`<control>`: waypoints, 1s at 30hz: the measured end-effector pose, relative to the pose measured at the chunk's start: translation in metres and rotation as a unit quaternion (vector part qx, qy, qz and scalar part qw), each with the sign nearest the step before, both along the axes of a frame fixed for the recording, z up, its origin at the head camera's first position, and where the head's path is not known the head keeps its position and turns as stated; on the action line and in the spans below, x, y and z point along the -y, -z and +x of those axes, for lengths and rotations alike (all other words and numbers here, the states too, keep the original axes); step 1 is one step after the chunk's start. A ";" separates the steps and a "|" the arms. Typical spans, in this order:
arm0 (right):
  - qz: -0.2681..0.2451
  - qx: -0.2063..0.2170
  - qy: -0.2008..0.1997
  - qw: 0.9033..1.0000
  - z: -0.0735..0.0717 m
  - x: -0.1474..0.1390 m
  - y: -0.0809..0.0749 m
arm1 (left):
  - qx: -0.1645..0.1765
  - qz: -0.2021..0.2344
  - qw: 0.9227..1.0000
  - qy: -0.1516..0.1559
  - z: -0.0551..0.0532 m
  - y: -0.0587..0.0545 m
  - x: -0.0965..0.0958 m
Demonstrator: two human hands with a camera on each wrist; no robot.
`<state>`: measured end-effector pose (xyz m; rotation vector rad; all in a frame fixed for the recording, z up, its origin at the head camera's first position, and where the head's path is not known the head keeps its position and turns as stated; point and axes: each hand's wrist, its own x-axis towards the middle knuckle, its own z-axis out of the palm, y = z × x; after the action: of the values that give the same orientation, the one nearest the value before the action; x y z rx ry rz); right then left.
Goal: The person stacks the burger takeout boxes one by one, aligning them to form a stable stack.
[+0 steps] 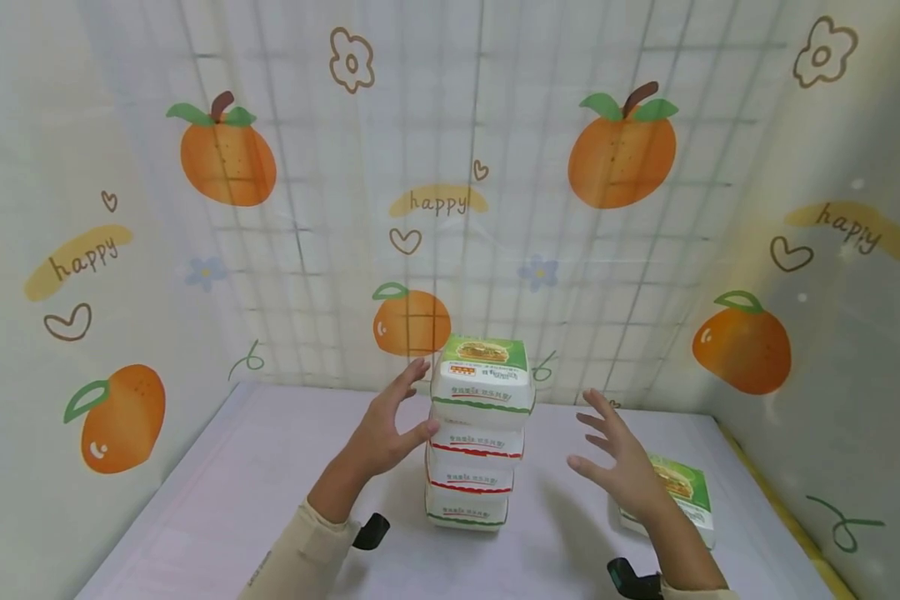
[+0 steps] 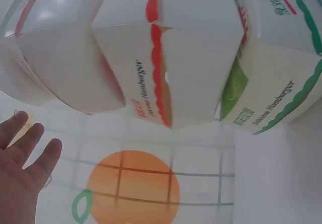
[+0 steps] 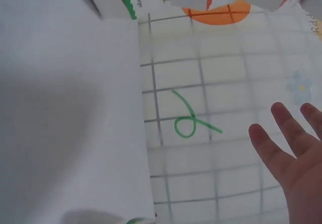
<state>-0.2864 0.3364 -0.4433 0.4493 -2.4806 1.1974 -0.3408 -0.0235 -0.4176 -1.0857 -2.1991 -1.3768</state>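
Observation:
Several white cardboard hamburger boxes stand in one upright stack on the table. On top sits a box with a green lid picture and green wavy trim (image 1: 483,379); red-trimmed boxes (image 1: 480,439) lie beneath it, above a green-trimmed bottom box (image 1: 465,507). My left hand (image 1: 378,433) is beside the upper left of the stack, fingers spread and holding nothing; whether its thumb touches a box I cannot tell. To the right of the stack, and apart from it, my right hand (image 1: 618,467) hovers with fingers extended. Behind that forearm lies another green-lidded box (image 1: 693,492), partly hidden.
A pale cloth covers the table (image 1: 270,467). Behind it hangs a curtain (image 1: 510,167) printed with oranges, over a wire grid. The table's right edge has a yellow strip (image 1: 772,500). Black straps with cameras (image 1: 371,531) sit at both wrists.

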 end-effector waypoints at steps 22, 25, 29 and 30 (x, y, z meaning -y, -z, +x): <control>0.012 0.067 0.104 0.992 0.034 -0.055 0.016 | -0.018 -0.021 0.999 -0.030 0.003 -0.018 -0.002; 0.034 0.081 0.114 0.990 0.038 -0.065 0.019 | -0.015 -0.023 0.999 -0.029 0.004 -0.020 -0.005; 0.061 0.088 0.119 0.987 0.043 -0.079 0.023 | -0.020 -0.021 0.999 -0.021 0.005 -0.023 -0.007; 0.070 0.087 0.121 0.986 0.043 -0.082 0.024 | -0.021 -0.021 0.999 -0.019 0.005 -0.023 -0.007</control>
<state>-0.2429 0.4186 -0.4670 0.0736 -2.6844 1.0088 -0.3355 -0.0161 -0.3942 -1.0731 -2.2165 -1.2850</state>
